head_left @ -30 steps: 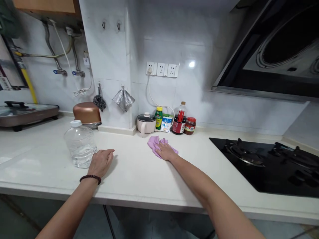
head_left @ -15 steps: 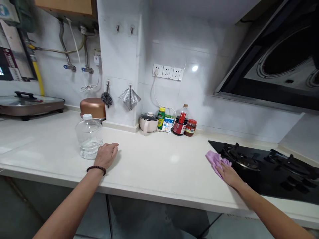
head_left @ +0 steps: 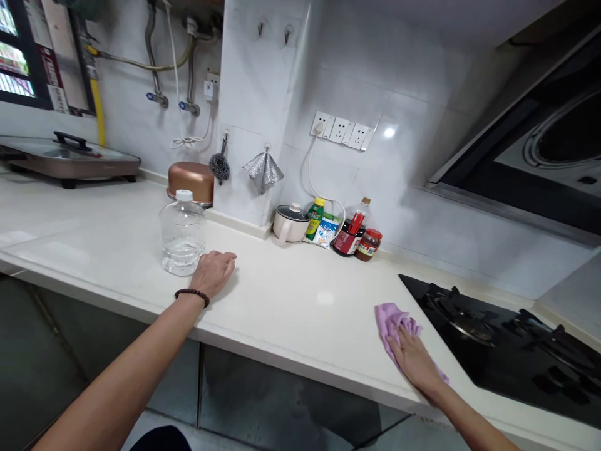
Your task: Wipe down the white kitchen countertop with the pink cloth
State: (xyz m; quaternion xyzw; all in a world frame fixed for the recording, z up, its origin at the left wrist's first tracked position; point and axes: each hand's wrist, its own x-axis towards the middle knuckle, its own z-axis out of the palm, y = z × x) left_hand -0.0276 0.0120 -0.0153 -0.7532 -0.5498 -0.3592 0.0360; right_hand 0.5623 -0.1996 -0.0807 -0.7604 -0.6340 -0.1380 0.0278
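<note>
My right hand [head_left: 414, 358] presses a crumpled purple cloth [head_left: 389, 321] onto the white countertop [head_left: 291, 307], just left of the black gas stove [head_left: 498, 376]. Part of the cloth shows beyond the fingers and along the outer side of the palm. My left hand [head_left: 213, 274], with a dark beaded bracelet [head_left: 192, 294] at the wrist, rests on the counter. Its fingers are loosely curled with nothing seen in them. Right behind that hand stands a clear plastic bottle [head_left: 182, 235] with a white cap, partly filled with clear liquid; whether the hand touches it I cannot tell.
Along the wall stand a small cream pot [head_left: 288, 225], a green bottle [head_left: 315, 219], a white packet [head_left: 326, 232], a dark jar [head_left: 347, 239] and a red-lidded jar [head_left: 369, 245]. A copper-coloured pot [head_left: 190, 180] and an electric pan [head_left: 84, 164] stand farther left. A range hood [head_left: 530, 163] overhangs the stove.
My right hand has drawn the cloth from the stove's left edge leftward and nearer me, onto the counter. The camera view has turned and tilted. My left hand stays beside the bottle.
</note>
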